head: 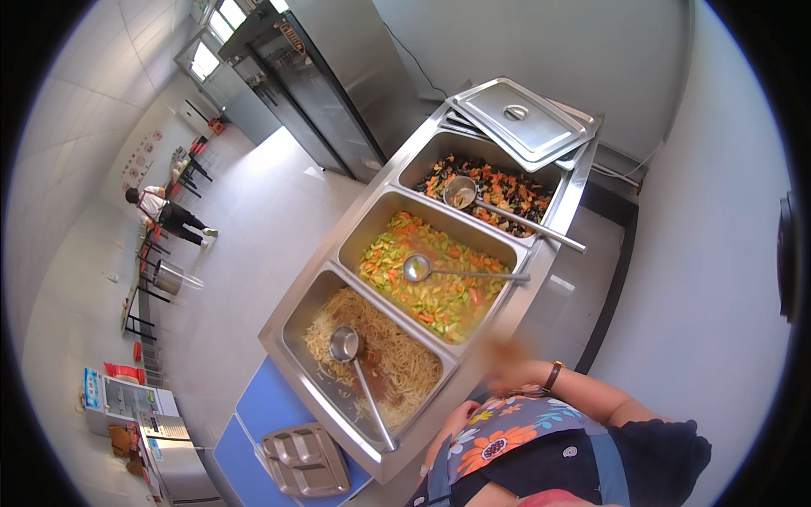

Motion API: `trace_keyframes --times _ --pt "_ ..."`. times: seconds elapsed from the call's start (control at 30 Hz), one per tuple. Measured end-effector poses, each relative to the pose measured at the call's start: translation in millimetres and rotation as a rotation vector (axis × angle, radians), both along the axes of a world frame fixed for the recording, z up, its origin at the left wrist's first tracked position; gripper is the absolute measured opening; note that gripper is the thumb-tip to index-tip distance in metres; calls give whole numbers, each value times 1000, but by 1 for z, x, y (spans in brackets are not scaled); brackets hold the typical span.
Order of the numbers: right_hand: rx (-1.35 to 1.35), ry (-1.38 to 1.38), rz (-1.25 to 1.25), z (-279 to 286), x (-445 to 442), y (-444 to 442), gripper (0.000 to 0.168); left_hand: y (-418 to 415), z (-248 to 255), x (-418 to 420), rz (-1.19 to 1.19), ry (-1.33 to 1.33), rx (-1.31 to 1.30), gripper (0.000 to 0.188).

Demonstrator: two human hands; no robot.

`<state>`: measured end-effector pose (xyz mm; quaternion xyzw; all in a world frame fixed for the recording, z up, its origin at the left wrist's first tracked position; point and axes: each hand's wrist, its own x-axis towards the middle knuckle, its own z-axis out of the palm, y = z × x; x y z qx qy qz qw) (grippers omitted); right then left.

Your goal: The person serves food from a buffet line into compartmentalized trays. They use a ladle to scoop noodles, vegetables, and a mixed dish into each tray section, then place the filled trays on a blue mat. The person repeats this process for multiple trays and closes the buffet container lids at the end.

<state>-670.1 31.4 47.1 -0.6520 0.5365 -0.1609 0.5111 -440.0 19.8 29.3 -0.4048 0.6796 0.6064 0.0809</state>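
Observation:
My right hand [507,360], blurred by motion, is over the near edge of the steel serving counter [472,377]; a watch circles its wrist. Against my flowered apron [500,437], my left hand [466,413] is partly hidden. Before me are three steel food pans. The nearest holds pale shredded food [412,364] in brown sauce, with a ladle [345,344] lying in it. Sliced green and orange vegetables [393,253] fill the middle pan, where another ladle [417,268] rests. Dark fungus-like pieces with carrot [494,180] fill the far pan, under a third ladle [460,192].
Steel pan lids [523,120] are stacked at the counter's far end. A compartment tray [307,461] sits on a blue tabletop [269,396]. A tall glass-door cabinet [310,95] stands beyond the counter. Across the room, a person [168,212] is near tables and a large pot [168,277].

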Motion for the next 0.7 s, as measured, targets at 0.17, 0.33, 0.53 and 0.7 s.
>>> trace_keyframes --times 0.17,0.33,0.53,0.7 --pt "-182 -111 -245 37 -105 -47 32 -20 -15 -79 1 158 89 22" --pt "-79 -107 -824 91 -202 -88 26 -70 -8 -128 -44 152 -24 19" --pt "-295 364 -798 81 -299 -177 22 -105 4 -190 -3 143 -81 21" --pt "-498 774 -750 17 -402 -307 28 -102 -43 -190 207 192 -4 18"
